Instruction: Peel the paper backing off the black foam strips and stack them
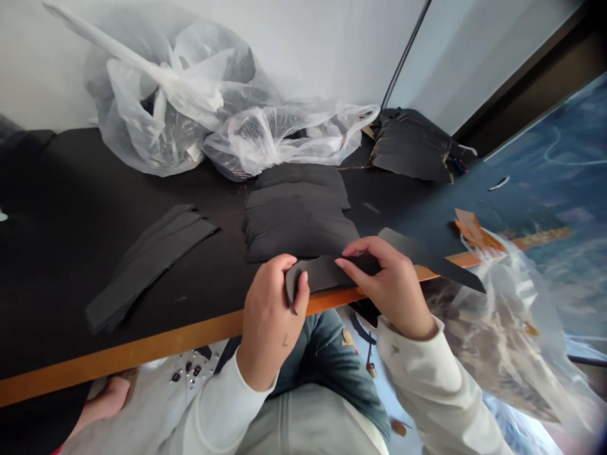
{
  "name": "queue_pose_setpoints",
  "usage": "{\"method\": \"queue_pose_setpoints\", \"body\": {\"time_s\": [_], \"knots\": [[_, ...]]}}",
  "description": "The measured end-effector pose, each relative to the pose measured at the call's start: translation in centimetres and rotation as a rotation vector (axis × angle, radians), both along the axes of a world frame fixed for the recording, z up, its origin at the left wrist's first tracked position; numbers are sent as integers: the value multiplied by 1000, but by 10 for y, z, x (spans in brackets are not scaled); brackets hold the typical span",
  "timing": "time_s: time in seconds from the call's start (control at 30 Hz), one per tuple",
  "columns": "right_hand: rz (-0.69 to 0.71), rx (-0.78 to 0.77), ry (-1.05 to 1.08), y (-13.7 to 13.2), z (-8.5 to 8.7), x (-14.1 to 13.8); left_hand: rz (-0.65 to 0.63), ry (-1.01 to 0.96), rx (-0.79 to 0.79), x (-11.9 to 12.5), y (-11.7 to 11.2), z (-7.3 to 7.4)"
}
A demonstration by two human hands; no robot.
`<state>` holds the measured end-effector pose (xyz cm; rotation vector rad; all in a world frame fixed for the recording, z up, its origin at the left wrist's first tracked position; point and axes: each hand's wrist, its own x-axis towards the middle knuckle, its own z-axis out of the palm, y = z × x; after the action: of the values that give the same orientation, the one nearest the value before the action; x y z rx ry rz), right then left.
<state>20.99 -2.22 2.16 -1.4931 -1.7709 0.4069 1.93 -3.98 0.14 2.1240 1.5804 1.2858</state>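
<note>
Near the front edge of a black-topped table (57, 253), a thin, dark, flexible strip (320, 275) is held between both hands. My left hand (270, 322) grips its left end, which curls up between thumb and fingers. With thumb and forefinger, my right hand (396, 284) pinches toward the strip's upper edge farther right. Just behind the hands lies a fanned stack of dark pieces (298, 218). To the left rests a smaller overlapping pile of similar strips (154, 265). One loose dark piece (434, 259) juts over the table edge beyond my right hand.
Clear plastic bags (156, 114) stand against the wall at the back. Another dark stack (410, 148) sits at the back right. A filled clear bag (507, 341) is below the table's right end, near an orange scrap (477, 234). Another person's limb (107, 401) shows at lower left.
</note>
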Motion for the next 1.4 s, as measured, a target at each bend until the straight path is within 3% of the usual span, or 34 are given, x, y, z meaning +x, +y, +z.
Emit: {"method": "queue_pose_setpoints", "body": {"time_s": [0.33, 1.4], "knots": [[58, -72, -4, 5, -18, 15, -32, 79, -138, 4, 6, -9], [58, -129, -34, 9, -17, 16, -73, 193, -129, 6, 9, -5]]}}
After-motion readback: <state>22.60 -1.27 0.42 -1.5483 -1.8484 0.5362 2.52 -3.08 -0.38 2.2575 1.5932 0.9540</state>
